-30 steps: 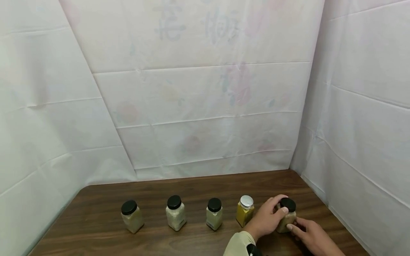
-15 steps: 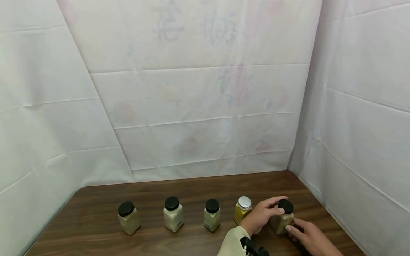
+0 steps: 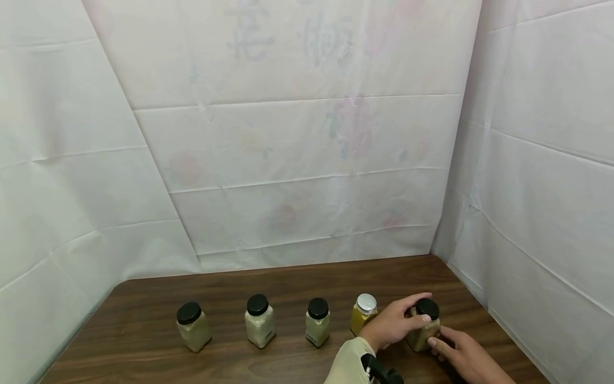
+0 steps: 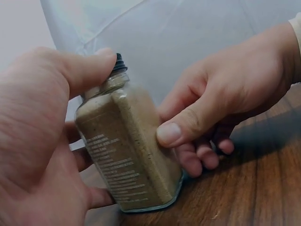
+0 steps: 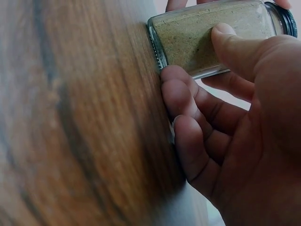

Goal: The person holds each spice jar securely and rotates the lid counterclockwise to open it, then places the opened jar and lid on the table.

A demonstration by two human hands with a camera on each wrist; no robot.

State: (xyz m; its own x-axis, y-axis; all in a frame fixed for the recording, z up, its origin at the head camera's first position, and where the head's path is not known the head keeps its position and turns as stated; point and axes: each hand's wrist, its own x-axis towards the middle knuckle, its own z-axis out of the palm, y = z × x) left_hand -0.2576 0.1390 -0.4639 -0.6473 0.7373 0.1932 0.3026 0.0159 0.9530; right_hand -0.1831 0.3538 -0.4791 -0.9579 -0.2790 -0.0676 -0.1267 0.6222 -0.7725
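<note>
At the right end of a row of jars stands a square glass spice jar (image 3: 421, 336) with a black lid (image 3: 427, 308), filled with tan-brown powder. My left hand (image 3: 390, 321) grips it from the left: in the left wrist view the thumb lies at the lid and neck, and the fingers reach behind the glass. From the right, my right hand (image 3: 464, 353) pinches the lower body, its thumb flat on one side. The right wrist view shows the other fingers (image 5: 188, 132) curled close by the tabletop. White printed lines run down the jar's side facing the left wrist camera.
To the left stand a yellow jar with a silver lid (image 3: 366, 303), partly behind my left hand, and several black-lidded jars of pale contents, among them a middle one (image 3: 317, 328) and a far-left one (image 3: 194, 332). White sheets (image 3: 307, 208) enclose the dark wooden table (image 3: 144, 298).
The head view has shifted slightly, so the jars sit a little further left in it. Both hands stay on the tan-brown jar; the left thumb has moved slightly at its lid.
</note>
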